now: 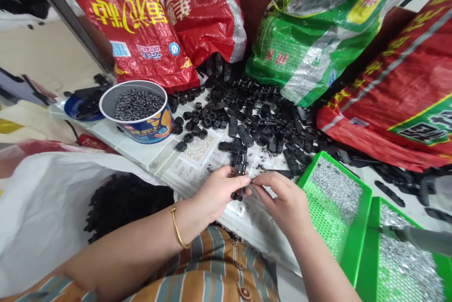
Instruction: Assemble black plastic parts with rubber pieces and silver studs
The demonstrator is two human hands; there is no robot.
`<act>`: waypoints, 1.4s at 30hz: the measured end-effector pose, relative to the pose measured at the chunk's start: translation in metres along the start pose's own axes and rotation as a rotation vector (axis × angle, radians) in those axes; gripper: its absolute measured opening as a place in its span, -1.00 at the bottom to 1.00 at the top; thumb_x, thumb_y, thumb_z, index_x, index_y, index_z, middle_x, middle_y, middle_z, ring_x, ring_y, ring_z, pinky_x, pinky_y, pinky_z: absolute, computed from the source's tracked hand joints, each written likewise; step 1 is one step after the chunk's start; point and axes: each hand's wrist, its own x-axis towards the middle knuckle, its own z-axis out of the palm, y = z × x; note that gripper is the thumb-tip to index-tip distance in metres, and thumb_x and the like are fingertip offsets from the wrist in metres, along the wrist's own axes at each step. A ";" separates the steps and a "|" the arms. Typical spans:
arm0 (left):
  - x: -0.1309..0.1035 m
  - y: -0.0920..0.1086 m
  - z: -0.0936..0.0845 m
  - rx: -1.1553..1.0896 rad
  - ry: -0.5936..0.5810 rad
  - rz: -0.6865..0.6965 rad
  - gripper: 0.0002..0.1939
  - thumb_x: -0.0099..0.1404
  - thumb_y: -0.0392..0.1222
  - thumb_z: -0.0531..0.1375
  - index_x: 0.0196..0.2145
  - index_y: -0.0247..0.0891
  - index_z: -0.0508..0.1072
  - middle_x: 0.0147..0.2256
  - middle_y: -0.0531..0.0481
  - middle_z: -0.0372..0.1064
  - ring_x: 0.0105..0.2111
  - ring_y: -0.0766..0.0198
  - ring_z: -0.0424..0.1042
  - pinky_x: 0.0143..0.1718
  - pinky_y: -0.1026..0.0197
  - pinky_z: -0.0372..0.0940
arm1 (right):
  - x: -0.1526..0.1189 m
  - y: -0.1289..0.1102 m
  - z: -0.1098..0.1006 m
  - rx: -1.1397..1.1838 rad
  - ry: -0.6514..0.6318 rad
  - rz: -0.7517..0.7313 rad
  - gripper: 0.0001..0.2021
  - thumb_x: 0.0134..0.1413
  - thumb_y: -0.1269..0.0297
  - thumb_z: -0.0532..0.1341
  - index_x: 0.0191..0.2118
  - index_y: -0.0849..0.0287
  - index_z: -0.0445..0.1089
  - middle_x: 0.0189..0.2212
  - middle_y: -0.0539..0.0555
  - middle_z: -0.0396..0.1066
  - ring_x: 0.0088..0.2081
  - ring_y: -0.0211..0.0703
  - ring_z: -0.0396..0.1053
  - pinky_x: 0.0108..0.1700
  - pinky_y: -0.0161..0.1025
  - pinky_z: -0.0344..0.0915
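My left hand is wrapped round a black plastic part near the front edge of the table. Small knobs and holes show on the part, and its lower end sticks out below my thumb. My right hand is closed in a pinch right beside it, thumb and forefinger pressed together at the part's side. Whatever lies between those fingertips is too small to name. Just beyond my hands spreads a heap of loose black plastic parts, some long and flat, others round like small caps.
A blue tub full of small dark pieces stands at the left. Green perforated trays with tiny silvery metal pieces sit at the right, a grey tool over one. Red sacks and a green sack line the back.
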 end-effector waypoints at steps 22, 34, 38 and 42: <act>-0.007 -0.004 0.000 -0.058 0.020 -0.049 -0.82 0.01 -0.30 0.26 -0.39 -0.36 0.35 -0.41 -0.01 0.36 -0.50 0.38 0.35 -0.37 0.24 0.18 | -0.013 -0.004 0.003 0.148 0.025 0.133 -0.91 0.06 0.39 0.18 -0.33 0.09 0.43 -0.40 0.01 0.45 -0.33 -0.26 0.40 -0.26 -0.29 0.31; -0.003 -0.016 0.004 0.102 0.173 0.128 -0.83 -0.01 -0.32 0.23 -0.41 -0.31 0.33 -0.49 0.08 0.32 -0.51 0.42 0.27 -0.39 0.28 0.19 | -0.016 -0.028 0.024 0.696 0.132 0.835 -0.77 -0.06 0.10 0.26 -0.40 0.18 0.37 -0.49 0.04 0.46 -0.42 -0.22 0.38 -0.32 -0.27 0.30; -0.007 -0.009 0.004 0.069 0.117 0.001 -0.83 0.03 -0.23 0.22 -0.39 -0.28 0.31 -0.44 0.05 0.33 -0.51 0.39 0.30 -0.39 0.24 0.22 | -0.016 -0.023 0.024 0.794 0.113 0.903 -0.74 -0.08 0.08 0.25 -0.42 0.20 0.34 -0.53 0.01 0.40 -0.46 -0.24 0.32 -0.33 -0.26 0.25; -0.009 -0.003 0.002 -0.004 0.048 -0.078 -0.84 0.04 -0.23 0.19 -0.38 -0.29 0.30 -0.40 0.03 0.30 -0.47 0.36 0.31 -0.36 0.20 0.25 | -0.018 -0.017 0.017 0.839 0.060 0.862 -0.76 -0.10 0.12 0.27 -0.48 0.20 0.30 -0.59 -0.05 0.28 -0.51 -0.30 0.21 -0.38 -0.30 0.18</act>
